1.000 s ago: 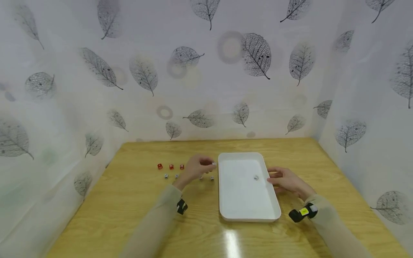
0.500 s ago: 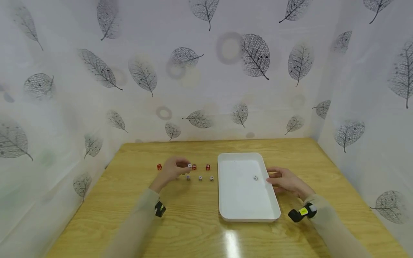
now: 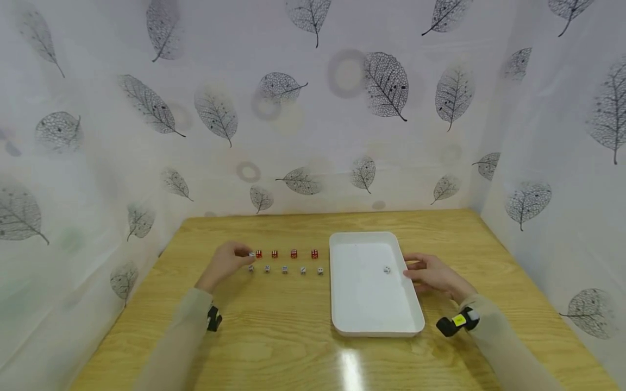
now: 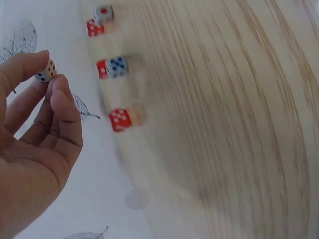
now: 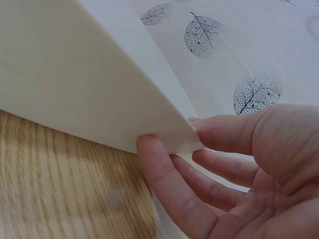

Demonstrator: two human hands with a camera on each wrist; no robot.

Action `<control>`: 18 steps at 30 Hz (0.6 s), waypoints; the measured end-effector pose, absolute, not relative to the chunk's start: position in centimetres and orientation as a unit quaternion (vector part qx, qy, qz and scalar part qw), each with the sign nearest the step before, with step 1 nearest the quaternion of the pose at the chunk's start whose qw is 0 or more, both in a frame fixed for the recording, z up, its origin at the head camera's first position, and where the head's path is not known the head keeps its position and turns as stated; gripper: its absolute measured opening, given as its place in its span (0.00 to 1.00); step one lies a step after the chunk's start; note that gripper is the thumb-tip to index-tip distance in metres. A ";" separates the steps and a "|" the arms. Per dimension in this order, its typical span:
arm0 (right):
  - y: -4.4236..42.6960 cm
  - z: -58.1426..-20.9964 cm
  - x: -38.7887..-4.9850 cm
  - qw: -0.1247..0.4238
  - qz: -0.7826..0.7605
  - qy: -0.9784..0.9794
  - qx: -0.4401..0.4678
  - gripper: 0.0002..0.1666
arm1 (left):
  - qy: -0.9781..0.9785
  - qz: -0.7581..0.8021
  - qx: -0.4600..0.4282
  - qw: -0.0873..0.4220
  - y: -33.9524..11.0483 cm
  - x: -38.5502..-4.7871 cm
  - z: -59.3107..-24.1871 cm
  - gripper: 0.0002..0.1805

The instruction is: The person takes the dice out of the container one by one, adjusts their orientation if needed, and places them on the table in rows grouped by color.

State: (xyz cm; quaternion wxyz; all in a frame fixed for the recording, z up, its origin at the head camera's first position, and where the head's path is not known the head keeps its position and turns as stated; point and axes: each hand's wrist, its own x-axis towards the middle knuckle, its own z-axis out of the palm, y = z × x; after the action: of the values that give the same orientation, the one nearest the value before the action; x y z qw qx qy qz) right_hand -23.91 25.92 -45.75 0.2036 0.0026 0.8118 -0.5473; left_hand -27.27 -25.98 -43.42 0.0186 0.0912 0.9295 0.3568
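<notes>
My left hand (image 3: 226,264) pinches a white die (image 4: 46,72) between thumb and fingers, above the table at the left end of two rows of dice. Several red dice (image 3: 294,253) make up the back row; the hand hides its left end in the head view. In front lies a row of several white dice (image 3: 285,270). Beyond the rows' right end lies a shallow white tray (image 3: 362,320) with a loose white die (image 3: 387,269) inside. My right hand (image 3: 435,275) grips the tray's right rim, thumb at the edge and fingers against the outer wall.
The wooden table (image 3: 274,336) carries everything, and bare wood shows in front of the rows. A leaf-printed white curtain (image 3: 313,141) encloses the back and both sides. A wrist camera (image 3: 457,321) sits on the right sleeve.
My left hand has travelled leftward along the rows with the white die, from beside the tray to the left end, uncovering several dice. The right hand keeps its place on the tray.
</notes>
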 end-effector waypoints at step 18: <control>25.8 -45.7 -23.9 0.206 -0.552 0.808 0.006 0.36 | 0.949 0.301 0.068 0.073 -29.0 -27.9 -44.8 0.06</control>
State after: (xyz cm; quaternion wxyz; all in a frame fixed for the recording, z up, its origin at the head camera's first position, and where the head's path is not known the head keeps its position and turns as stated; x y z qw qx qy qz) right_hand -23.88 25.79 -45.67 0.2057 0.0055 0.8079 -0.5523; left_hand -27.94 -28.99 -44.79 0.0731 0.0676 0.9486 0.3005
